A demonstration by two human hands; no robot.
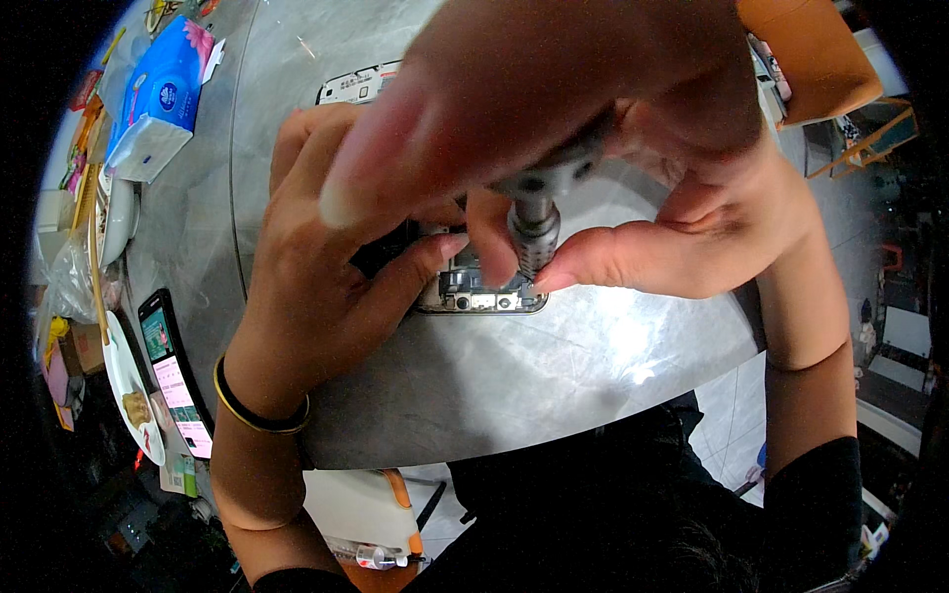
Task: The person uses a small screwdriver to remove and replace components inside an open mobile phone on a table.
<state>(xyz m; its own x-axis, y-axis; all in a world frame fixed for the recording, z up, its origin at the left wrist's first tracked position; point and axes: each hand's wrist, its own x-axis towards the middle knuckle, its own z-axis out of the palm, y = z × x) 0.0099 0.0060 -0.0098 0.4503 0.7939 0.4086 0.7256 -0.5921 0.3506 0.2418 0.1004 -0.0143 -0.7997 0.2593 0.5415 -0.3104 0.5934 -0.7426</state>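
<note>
We've got the silver-rimmed phone body with bare internals (484, 299) on the grey marble-look desk (583, 381), under both hands. Right hand (682, 133): fingers clamped on the slim grey metal screwdriver with a textured shaft (535, 222), near upright, lower end at the phone's near right corner. Left hand (311, 232): thumb over the phone, other fingers partly hidden; can't tell if they grip or just brace.

Risks, our read:
- Tip hidden by fingertips, so we can't confirm seating. Tilt or light down-pressure could cam it out and chew a screw head.
- A sideways slip could scratch the round dark lens-like part (463, 302) in the same end strip.
- Weak left-hand bracing could let the phone spin under torque; the desk looks smooth.
- Any freed screw could skitter off the desk's curved near edge.
</note>
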